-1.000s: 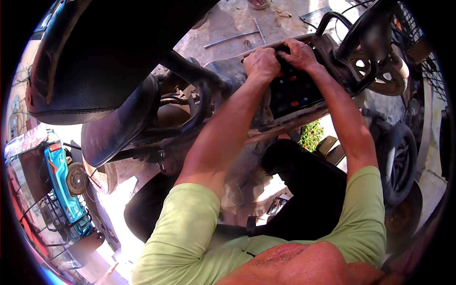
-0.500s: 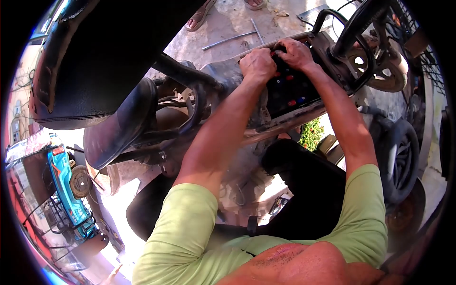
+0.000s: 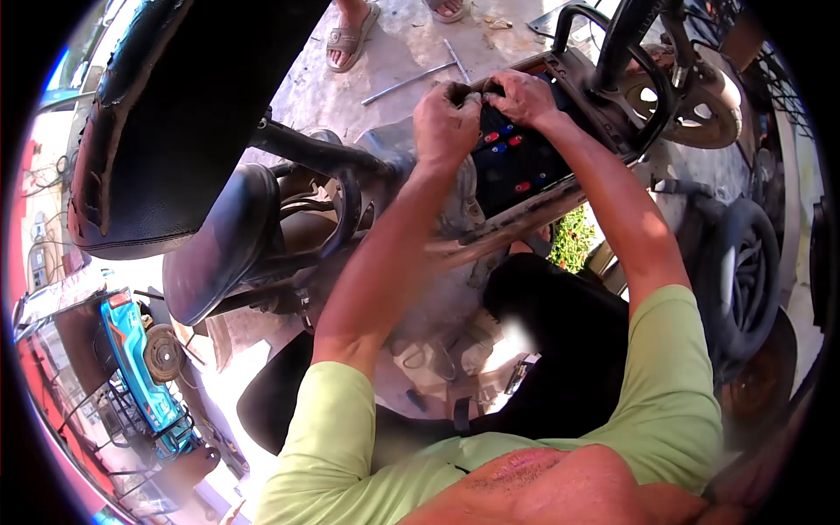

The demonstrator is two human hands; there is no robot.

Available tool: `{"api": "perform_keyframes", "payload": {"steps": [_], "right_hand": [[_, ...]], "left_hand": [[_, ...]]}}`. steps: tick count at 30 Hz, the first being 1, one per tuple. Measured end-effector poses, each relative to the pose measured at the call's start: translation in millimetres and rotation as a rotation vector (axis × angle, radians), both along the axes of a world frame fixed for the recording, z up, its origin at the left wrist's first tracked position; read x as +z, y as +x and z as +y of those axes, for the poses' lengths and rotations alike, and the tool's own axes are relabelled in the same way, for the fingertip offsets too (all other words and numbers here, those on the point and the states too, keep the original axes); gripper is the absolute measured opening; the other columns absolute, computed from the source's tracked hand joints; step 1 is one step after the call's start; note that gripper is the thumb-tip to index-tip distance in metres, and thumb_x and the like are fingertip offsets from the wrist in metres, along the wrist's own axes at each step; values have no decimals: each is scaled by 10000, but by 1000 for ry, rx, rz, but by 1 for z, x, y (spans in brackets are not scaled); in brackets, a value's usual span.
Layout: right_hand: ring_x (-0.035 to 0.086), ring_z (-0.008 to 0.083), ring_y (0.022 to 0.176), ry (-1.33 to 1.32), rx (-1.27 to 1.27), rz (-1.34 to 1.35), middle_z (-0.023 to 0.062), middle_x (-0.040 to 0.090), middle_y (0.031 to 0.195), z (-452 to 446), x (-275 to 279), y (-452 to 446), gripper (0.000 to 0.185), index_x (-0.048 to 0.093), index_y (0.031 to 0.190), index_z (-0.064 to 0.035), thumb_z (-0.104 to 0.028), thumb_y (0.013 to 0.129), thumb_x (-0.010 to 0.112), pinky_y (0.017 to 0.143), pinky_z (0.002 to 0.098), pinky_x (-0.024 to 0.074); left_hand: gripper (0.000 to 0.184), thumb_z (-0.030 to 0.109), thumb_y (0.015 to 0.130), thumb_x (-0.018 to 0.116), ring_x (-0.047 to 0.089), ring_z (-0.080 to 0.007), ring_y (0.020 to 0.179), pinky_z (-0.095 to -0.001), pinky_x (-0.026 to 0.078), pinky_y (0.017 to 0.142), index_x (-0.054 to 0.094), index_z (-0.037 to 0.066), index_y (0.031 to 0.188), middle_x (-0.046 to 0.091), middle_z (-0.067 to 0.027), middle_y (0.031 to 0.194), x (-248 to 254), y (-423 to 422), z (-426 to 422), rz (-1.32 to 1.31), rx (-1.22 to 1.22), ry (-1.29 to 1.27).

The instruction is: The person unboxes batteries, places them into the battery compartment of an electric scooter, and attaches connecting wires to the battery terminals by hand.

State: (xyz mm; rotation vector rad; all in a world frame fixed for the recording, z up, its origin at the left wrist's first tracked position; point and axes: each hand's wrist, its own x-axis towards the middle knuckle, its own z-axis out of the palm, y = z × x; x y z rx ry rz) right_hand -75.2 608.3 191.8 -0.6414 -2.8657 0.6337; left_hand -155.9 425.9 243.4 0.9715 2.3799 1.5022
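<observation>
Hands point(image 3: 446, 127) close together, both curled at far edge of black batteries point(image 3: 516, 164) set in scooter frame point(image 3: 525, 214). Cannot tell whether gripping anything. Metal bar point(image 3: 409, 83) on floor point(image 3: 394, 44) just beyond.

I log remotely: left hand point(image 3: 444, 125) and right hand point(image 3: 522, 98), anything in their grasp hidden; red and blue pieces point(image 3: 515, 141), too small to identify; bystander's leg point(image 3: 353, 12) and black seat point(image 3: 166, 157), top-cropped.
</observation>
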Motion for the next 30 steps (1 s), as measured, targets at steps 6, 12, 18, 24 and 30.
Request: {"api": "perform_keyframes", "payload": {"steps": [6,12,18,24,30], "right_hand": [[668,367,1108,52,28,56,130,709,1186,2,-10,1,367,688,1170,-141,-404,914,676,908,477,544],[654,357,1135,54,3,-42,119,687,1233,-6,2,-1,365,662,1196,-146,-391,926,668,926,471,535],[661,365,1112,74,34,95,126,699,1183,-5,-9,3,352,663,1173,-137,-381,920,671,934,467,535],[665,368,1102,29,10,-39,123,703,1176,-9,5,-2,362,660,1175,-127,-379,916,676,924,473,539],[664,380,1099,45,47,44,135,701,1188,-1,-10,-1,373,655,1196,-123,-368,915,672,920,479,540]], "left_hand": [[200,85,959,684,608,-81,891,-237,488,818,708,-2,1136,701,-14,1006,68,79,-110,-576,-145,109],[213,62,958,674,625,-97,915,-258,502,801,674,-24,1154,689,-43,1020,37,163,-190,-729,-274,20],[255,101,967,660,637,-112,914,-285,526,811,667,-15,1194,702,-78,1010,-1,198,-214,-780,-457,-228],[270,134,969,662,650,-151,942,-313,529,854,667,-12,1196,714,-109,1022,-9,194,-222,-825,-435,-313],[297,198,943,674,685,-274,943,-372,534,866,676,5,1168,722,-177,1057,-44,188,-226,-683,-400,-281]]}}
